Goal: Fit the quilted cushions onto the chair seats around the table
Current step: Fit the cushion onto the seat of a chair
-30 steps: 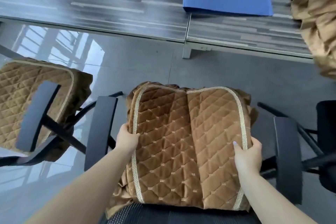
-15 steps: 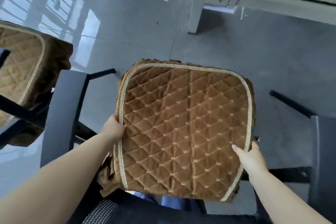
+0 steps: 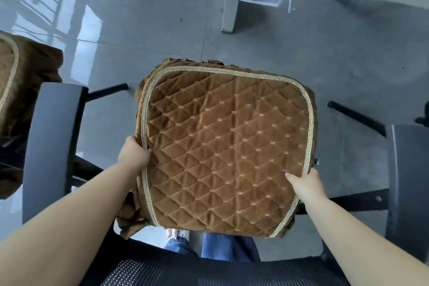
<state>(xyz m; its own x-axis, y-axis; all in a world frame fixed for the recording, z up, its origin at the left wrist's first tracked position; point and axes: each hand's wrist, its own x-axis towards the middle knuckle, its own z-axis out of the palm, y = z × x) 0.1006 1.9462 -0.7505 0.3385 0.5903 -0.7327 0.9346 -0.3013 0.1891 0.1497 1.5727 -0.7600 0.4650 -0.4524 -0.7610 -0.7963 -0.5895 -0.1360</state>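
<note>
A brown quilted cushion [image 3: 228,146] with gold braid trim lies spread flat over a chair seat in the middle of the head view, its ruffled skirt hanging at the edges. My left hand [image 3: 133,153] grips the cushion's left edge. My right hand [image 3: 306,183] grips its right edge near the rear corner. The chair's black mesh backrest [image 3: 209,271] runs along the bottom, and black armrests stand to the left [image 3: 52,146] and right [image 3: 406,181]. The seat itself is hidden under the cushion.
A second chair at the far left carries another brown quilted cushion [image 3: 21,90]. A white table leg [image 3: 231,4] and the table's underside sit at the top. Grey glossy floor tiles surround the chairs. Jeans-clad legs [image 3: 213,247] show behind the seat.
The cushion, folded along its middle a second ago, now lies flat and spread over the seat. The view has tilted downward, so the tabletop and blue mats are out of sight.
</note>
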